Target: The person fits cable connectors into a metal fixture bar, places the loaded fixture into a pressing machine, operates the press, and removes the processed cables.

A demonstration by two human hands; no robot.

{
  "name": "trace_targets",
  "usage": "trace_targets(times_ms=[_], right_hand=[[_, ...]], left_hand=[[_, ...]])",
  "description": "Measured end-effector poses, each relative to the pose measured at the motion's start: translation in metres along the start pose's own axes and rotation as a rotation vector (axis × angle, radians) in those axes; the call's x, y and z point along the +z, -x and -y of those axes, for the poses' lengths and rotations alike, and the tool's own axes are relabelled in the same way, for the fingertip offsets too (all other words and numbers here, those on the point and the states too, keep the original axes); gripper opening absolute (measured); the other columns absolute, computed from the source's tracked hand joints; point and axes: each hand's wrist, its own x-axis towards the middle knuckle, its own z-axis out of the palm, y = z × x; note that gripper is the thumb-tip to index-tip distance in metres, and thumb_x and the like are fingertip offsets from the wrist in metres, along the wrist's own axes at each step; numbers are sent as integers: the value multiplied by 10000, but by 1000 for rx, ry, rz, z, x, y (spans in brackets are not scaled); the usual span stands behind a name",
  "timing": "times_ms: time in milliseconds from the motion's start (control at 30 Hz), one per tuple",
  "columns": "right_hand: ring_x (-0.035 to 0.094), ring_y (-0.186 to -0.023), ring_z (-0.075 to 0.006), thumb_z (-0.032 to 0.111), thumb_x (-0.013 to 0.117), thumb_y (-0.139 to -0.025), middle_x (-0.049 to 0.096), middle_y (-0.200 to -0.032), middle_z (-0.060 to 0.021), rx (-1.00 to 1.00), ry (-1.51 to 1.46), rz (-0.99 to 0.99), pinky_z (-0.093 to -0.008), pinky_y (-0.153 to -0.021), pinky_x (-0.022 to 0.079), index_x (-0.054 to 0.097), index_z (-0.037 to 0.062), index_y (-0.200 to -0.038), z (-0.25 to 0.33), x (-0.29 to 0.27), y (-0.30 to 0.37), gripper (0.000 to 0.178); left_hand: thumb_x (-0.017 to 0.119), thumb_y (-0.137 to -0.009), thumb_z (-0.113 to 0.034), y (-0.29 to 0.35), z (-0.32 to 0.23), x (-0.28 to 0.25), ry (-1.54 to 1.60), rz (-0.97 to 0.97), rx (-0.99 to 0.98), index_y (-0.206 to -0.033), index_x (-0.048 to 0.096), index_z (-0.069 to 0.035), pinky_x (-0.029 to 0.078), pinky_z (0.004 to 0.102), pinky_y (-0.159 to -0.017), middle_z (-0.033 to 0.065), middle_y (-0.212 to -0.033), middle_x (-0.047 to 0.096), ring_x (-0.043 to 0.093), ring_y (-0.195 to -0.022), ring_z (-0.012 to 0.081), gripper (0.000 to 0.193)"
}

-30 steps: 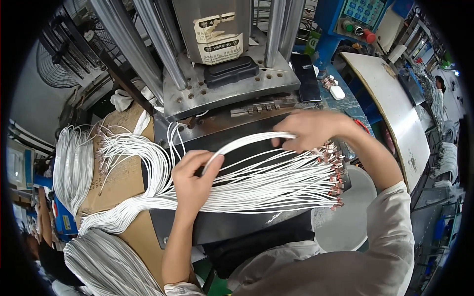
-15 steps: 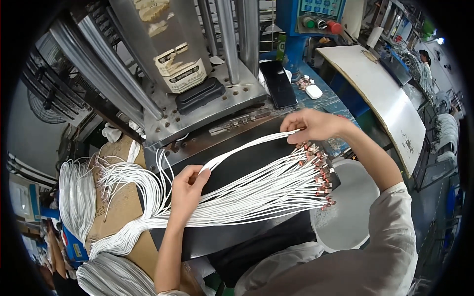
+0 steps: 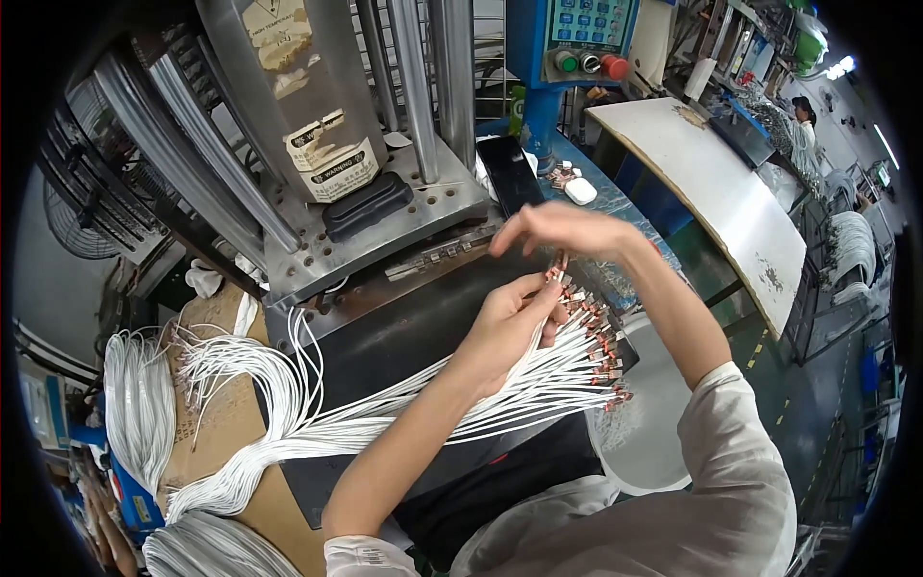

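My left hand (image 3: pixel 505 332) is closed on a few white cables, pinching them just below their copper-coloured connector ends. Above it my right hand (image 3: pixel 572 231) hangs slightly smeared, its fingers reaching left and holding nothing that I can see. A thick spread of white cables (image 3: pixel 361 418) runs across the black work surface (image 3: pixel 404 322). Their copper and red connectors (image 3: pixel 606 370) fan out at the right end, close to my left hand. Part of the bundle is hidden under my left forearm.
A metal press (image 3: pixel 423 207) with thick columns stands behind the work surface. Beside it lie a black phone (image 3: pixel 510 173) and a small white case (image 3: pixel 581 191). At right are a round grey surface (image 3: pixel 644 423) and a white-topped table (image 3: pixel 711 183). Coiled cables (image 3: pixel 141 409) lie at left.
My left hand has moved right along the cables to their connector ends. My right hand has let go of the ends and shifted left and up. The view has shifted slightly.
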Motion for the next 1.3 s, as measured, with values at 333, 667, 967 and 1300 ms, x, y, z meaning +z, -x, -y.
trace_targets(times_ms=[333,667,967,1300], right_hand=[[415,-1347,-361,389,630,-958,522,-1399,-172,-80,1029,-326,-469,-1101,328,561,-9,-1339,-32,63,-62,555],[652,-836,-307,266,695,-931,645,-1013,-175,-35,760,-391,-373,-744,503,627,-8,-1055,-29,89,-54,309],[585,-760,-70,263,559,-1054,620,-816,10,75,-248,-124,-248,-685,474,634,11,-1039,-28,100,-42,262],[555,-743,-51,253,572,-1046,601,-802,22,169,-226,-127,-226,-662,453,628,16,-1080,-15,97,-34,245]], left_hand=[[541,-1059,-212,73,25,-73,22,-297,-12,-1232,573,-18,462,230,-594,21,-880,586,534,-642,96,261],[707,-941,-72,69,26,-67,-5,-431,1,-1083,661,24,520,231,-679,31,-908,669,631,-771,89,177],[742,-894,-37,56,35,-61,-163,-557,81,-1011,687,47,501,216,-661,30,-859,687,608,-746,61,155],[723,-928,-75,59,29,-61,-98,-556,79,-960,678,19,534,241,-665,57,-870,698,645,-731,95,109]])
